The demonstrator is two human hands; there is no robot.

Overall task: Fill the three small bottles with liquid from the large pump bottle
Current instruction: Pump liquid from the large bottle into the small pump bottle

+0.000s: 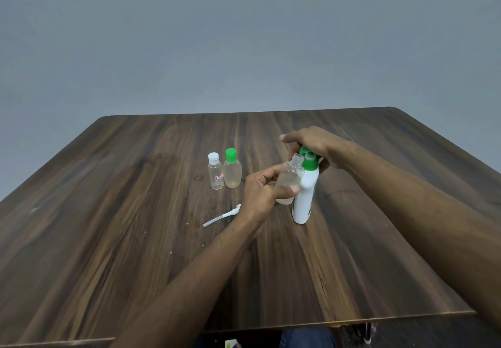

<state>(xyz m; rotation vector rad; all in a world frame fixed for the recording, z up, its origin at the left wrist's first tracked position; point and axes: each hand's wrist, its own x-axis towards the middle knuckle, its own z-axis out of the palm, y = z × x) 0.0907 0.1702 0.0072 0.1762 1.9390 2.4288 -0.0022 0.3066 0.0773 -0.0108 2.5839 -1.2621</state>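
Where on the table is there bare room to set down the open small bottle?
Bare wood lies left of the white-capped clear small bottle and along the near edge of the dark wooden table. It is crowded between the green-capped small bottle, the white sprayer tube, the left hand and the white pump bottle.

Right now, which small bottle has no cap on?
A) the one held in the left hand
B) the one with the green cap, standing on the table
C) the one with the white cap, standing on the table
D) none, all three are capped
A: the clear small bottle gripped by the left hand shows a bare threaded neck beside the large pump bottle.
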